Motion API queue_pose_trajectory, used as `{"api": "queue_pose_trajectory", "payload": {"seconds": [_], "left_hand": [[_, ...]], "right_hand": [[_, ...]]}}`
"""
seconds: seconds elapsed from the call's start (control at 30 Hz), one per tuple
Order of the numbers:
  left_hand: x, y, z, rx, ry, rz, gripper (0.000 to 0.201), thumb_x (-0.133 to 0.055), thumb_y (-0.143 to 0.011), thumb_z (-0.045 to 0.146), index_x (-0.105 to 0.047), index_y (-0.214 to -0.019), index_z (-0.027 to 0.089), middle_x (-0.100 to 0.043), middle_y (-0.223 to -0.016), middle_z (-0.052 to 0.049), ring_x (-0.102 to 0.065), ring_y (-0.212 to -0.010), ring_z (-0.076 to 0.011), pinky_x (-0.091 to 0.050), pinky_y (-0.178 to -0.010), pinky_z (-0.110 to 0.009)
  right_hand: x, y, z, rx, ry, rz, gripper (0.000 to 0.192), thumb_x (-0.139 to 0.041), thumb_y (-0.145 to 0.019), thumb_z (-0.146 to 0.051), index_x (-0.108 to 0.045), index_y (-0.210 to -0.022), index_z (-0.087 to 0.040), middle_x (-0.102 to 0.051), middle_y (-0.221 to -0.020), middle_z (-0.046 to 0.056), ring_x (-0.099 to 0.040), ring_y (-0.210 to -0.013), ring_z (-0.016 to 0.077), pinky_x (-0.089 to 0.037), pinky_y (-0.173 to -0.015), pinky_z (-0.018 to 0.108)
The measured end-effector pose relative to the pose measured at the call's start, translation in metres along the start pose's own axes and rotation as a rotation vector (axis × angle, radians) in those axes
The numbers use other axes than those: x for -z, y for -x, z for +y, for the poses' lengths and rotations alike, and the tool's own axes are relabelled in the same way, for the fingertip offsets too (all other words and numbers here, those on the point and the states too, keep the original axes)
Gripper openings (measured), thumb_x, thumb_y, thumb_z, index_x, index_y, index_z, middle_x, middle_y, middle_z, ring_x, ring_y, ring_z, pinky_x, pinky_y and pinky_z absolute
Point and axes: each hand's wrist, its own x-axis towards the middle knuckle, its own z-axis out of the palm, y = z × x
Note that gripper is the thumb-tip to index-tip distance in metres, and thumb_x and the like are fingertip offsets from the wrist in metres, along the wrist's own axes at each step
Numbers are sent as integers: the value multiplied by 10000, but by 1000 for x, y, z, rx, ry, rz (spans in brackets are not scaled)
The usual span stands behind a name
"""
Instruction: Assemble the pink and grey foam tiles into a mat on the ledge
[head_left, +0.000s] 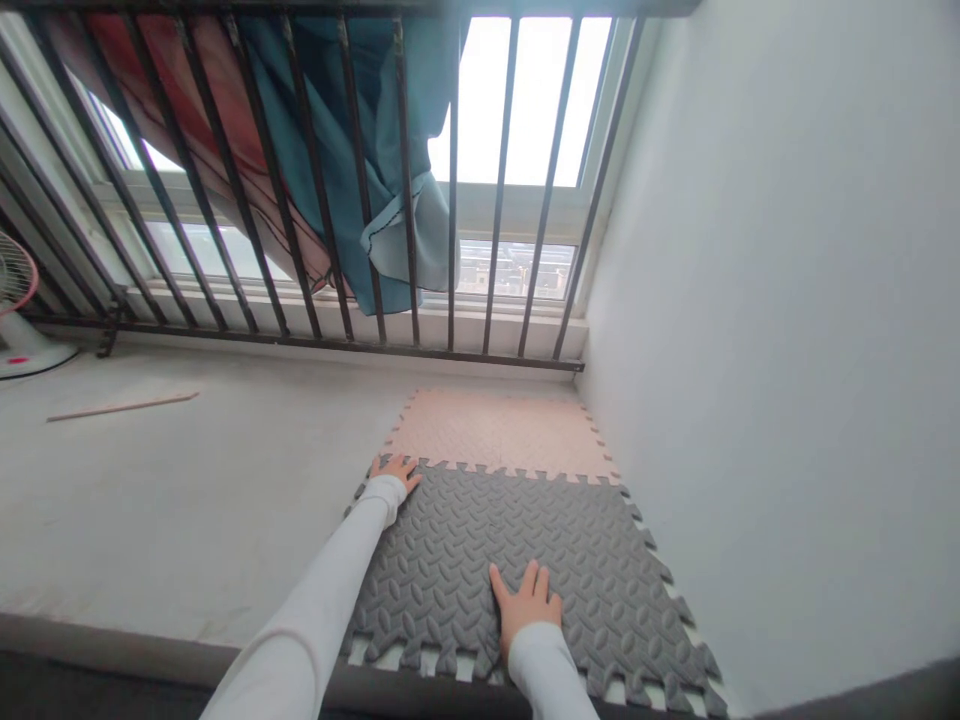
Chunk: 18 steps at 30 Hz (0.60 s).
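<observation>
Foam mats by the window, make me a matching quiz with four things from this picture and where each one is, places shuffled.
Things:
1. grey mat
2. pink mat
3. fan
4. wooden stick

Places:
A. far left edge, by the railing
B. lying on the bare floor, left of the mats
C. under both hands, the left hand at its far corner and the right hand flat on it
D. between the other mat and the railing

Pairs: 1-C, 2-D, 3-A, 4-B
</observation>
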Motion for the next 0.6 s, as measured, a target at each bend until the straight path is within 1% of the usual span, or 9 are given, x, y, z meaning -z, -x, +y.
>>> {"api": "queue_pose_trajectory", "payload": {"seconds": [0.07,0.1,0.17,0.27,0.33,0.4,0.43,0.5,0.6], "left_hand": [[5,1,9,8,-52,17,526,-233,-806,508,-367,-1270,299,-319,-1381,-72,-267,-1262,-241,-32,-1017,-542],[7,2,18,-3,-73,30,535,-247,-803,509,-400,-1255,268,-348,-1363,-92,-285,-1252,-254,-19,-1021,-536],[10,3,45,-79,-77,67,551,-259,-803,500,-399,-1261,228,-333,-1369,-102,-281,-1253,-256,-19,-1032,-518],[7,8,106,-311,9,98,555,-211,-821,477,-276,-1321,245,-221,-1419,-45,-226,-1281,-210,-62,-1042,-502],[2,12,150,-452,60,109,564,-183,-823,480,-232,-1336,251,-202,-1424,-21,-210,-1287,-195,-52,-1048,-498],[-2,15,187,-549,85,118,572,-169,-823,486,-226,-1338,246,-201,-1424,-15,-195,-1292,-190,-29,-1056,-485],[-4,17,202,-572,92,117,569,-162,-824,482,-234,-1336,244,-209,-1422,-14,-195,-1292,-189,-25,-1059,-476],[-6,17,221,-582,103,111,554,-157,-826,466,-269,-1323,248,-237,-1414,-15,-213,-1286,-187,-28,-1060,-469],[1,13,231,-553,73,99,522,-164,-820,461,-376,-1264,284,-326,-1378,-6,-314,-1240,-201,5,-1053,-485]], "right_hand": [[4,2,-1,-2,-20,-2,544,-466,-784,-228,-303,-1249,-457,-303,-1367,121,-241,-1241,344,-280,-861,524],[6,3,-2,-7,-26,-6,539,-466,-784,-225,-311,-1249,-450,-306,-1365,125,-244,-1240,346,-280,-859,526],[8,5,-3,-17,-33,-6,525,-457,-788,-220,-326,-1246,-442,-316,-1360,125,-249,-1236,351,-282,-854,530],[8,5,-5,-21,-51,22,481,-431,-805,-237,-352,-1230,-446,-339,-1350,111,-265,-1230,351,-284,-848,541],[6,5,-6,-24,-68,47,444,-405,-822,-262,-364,-1221,-450,-347,-1346,103,-273,-1227,347,-282,-849,546],[4,4,-6,-30,-92,46,420,-362,-842,-275,-358,-1222,-455,-347,-1345,105,-272,-1227,346,-280,-848,547],[4,4,-6,-30,-106,39,413,-327,-854,-272,-354,-1223,-456,-344,-1346,107,-273,-1227,343,-278,-849,549],[2,4,-6,-29,-134,32,412,-250,-873,-259,-366,-1223,-445,-338,-1347,113,-277,-1227,337,-275,-849,555],[1,5,-6,-26,-170,52,421,-191,-883,-262,-401,-1230,-375,-337,-1342,136,-280,-1225,337,-282,-848,563]]}}
